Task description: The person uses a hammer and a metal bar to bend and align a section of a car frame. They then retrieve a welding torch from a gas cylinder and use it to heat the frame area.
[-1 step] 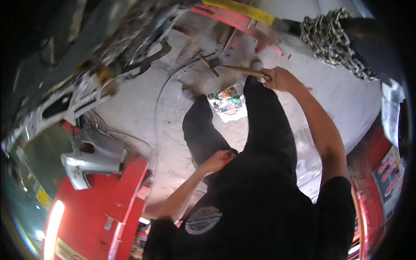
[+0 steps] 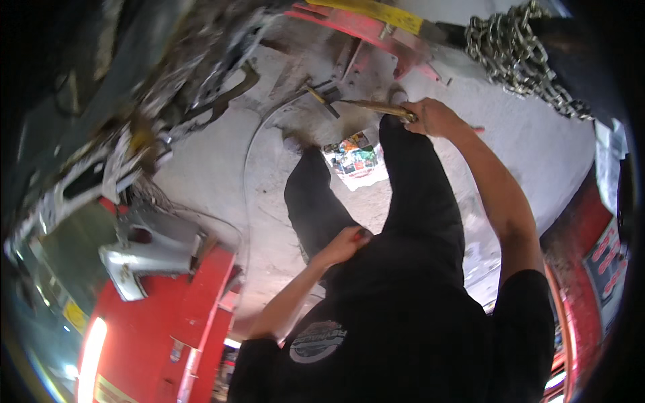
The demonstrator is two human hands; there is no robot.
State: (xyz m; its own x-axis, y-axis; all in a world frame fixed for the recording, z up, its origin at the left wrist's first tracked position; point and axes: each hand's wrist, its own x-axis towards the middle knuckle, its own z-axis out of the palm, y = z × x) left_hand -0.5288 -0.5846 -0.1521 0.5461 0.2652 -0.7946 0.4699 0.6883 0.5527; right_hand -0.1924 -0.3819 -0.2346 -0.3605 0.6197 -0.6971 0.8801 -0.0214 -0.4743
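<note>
My right hand (image 2: pixel 432 119), arm stretched forward, is closed around one end of a long tan tapering tool (image 2: pixel 376 107). Its thin dark tip points left, and its exact kind cannot be made out. Closed against my left thigh, my left hand (image 2: pixel 341 246) has a small red and dark thing (image 2: pixel 361 235) showing at its fingers; the rest is hidden. Just left of the tool's tip, a T-shaped tool with a yellowish part (image 2: pixel 324 101) rests low near the floor. Bright, colourful printed paper (image 2: pixel 354 158) lies between my legs.
Left stands a torn-open vehicle body (image 2: pixel 195 74) with jagged metal edges. Below it, a silver bent panel (image 2: pixel 144 258) sits on a red cabinet (image 2: pixel 161 322). A cable (image 2: pixel 246 161) crosses the floor. Metal chain (image 2: pixel 514 50) hangs around a dark beam, right of a red and yellow frame (image 2: pixel 376 20).
The view has shifted slightly, so the surroundings at left sit a little further right. Both hands keep nearly the same pose and grip.
</note>
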